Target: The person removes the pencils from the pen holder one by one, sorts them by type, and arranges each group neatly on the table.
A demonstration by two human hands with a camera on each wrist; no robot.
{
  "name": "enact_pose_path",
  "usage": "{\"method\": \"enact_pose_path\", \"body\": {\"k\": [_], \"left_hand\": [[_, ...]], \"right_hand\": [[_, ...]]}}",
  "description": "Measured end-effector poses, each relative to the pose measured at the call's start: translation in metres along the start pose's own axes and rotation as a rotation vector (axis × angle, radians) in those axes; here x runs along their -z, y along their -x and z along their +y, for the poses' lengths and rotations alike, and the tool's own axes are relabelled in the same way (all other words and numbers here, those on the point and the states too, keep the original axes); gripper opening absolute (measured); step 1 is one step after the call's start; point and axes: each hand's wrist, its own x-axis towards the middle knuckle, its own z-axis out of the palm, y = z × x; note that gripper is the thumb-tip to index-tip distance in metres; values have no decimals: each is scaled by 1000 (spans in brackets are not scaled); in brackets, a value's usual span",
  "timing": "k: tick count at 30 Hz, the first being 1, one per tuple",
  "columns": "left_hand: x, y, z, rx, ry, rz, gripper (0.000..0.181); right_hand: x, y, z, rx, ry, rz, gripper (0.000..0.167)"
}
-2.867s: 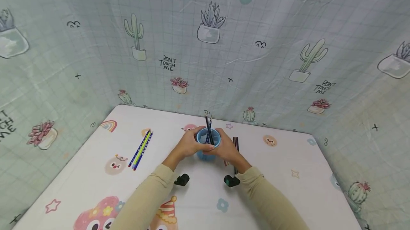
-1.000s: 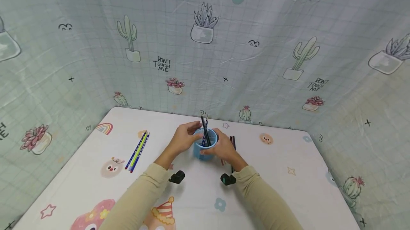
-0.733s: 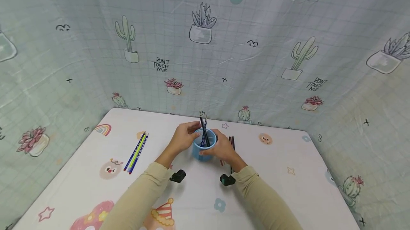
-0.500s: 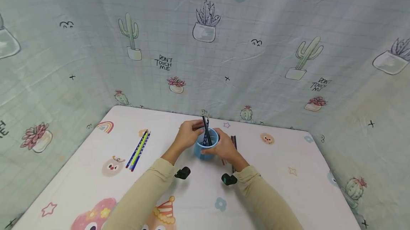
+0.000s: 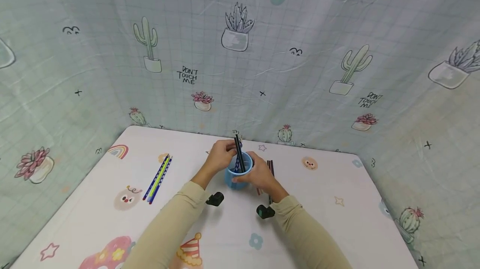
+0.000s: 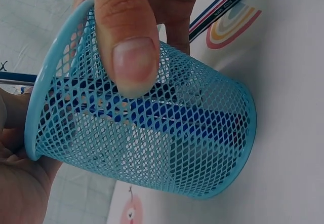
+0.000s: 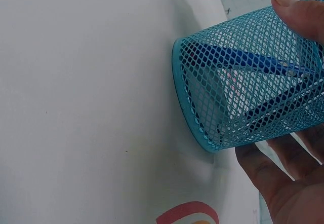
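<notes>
Step in hand, as judged: the right hand [image 5: 261,175] steadies the blue mesh cup [image 6: 187,143] while the left hand [image 5: 217,158] works at the pencils standing in it [image 5: 238,152]. Cup position: near the middle of the bench [image 5: 318,219], mouth upward; whether the base touches the surface, cannot tell.

To do it well: hold the cup by its wall with light, even pressure, as the mesh likely gives a little. Move pencils along their own lean, clear of the rim, so they neither snag nor tip the cup. Mind the dark pencils [image 5: 272,167] lying beneath the right forearm; a low sweep could roll them. The coloured pencils [image 5: 159,178] lie well apart, off to the left.

Pose: forearms converge from both sides onto the cup. Right hand clamped on the cup, thumb across the near wall, fingers round the other side. Left hand at the left rim, fingers bent close behind the upright pencils; whether it pinches one, cannot tell. The hands stand apart, cup between.
</notes>
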Motion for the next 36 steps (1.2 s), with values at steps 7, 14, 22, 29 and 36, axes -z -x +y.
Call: {"method": "enact_pose_path", "body": {"k": [7, 14, 22, 29, 36], "left_hand": [[-3, -2, -2, 12, 54, 50, 32], [0, 1, 3, 14, 56, 136, 29], [16, 1, 19, 32, 139, 224, 26], [42, -8, 46, -40, 192, 296, 24], [77, -12, 69, -28, 257, 319, 25]], "right_hand": [[-3, 2, 1, 16, 12, 3, 93], [-5, 4, 1, 7, 19, 10, 93], [-6, 7, 2, 15, 0, 0, 93], [-3, 3, 0, 20, 16, 16, 92], [0, 0, 1, 10, 27, 16, 93]]}}
